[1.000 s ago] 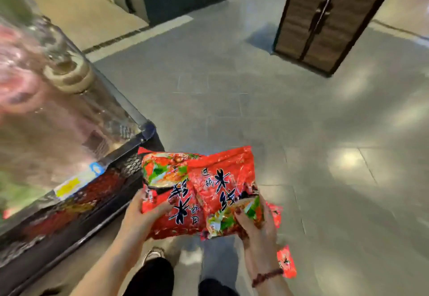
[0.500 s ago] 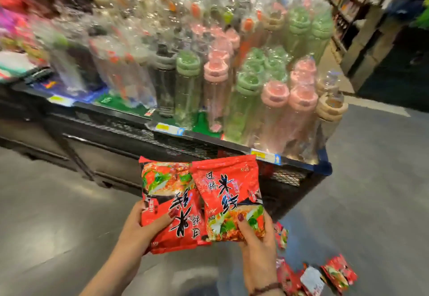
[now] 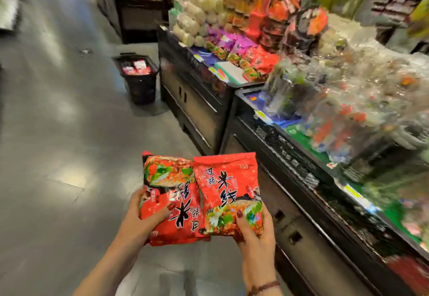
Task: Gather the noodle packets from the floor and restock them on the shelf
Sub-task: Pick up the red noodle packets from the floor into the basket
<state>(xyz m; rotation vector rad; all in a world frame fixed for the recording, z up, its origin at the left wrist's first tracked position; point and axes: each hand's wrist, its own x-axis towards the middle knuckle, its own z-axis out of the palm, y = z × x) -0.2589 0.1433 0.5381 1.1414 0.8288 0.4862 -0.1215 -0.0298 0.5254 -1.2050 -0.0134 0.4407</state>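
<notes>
Holding two red rice-noodle packets in front of the body, both hands were curled around them. The left hand (image 3: 148, 220) gripped the upside-down packet (image 3: 170, 193) at its left side, with the thumb on the front. The right hand (image 3: 256, 237) gripped the upright packet (image 3: 228, 189) at its bottom edge, also with the thumb on the front. The upright packet overlapped the other one. Both were above the grey floor (image 3: 58, 133), just beside the black display shelf (image 3: 278, 142). Farther along, a black basket (image 3: 140, 86) stood on the floor with red packets inside.
</notes>
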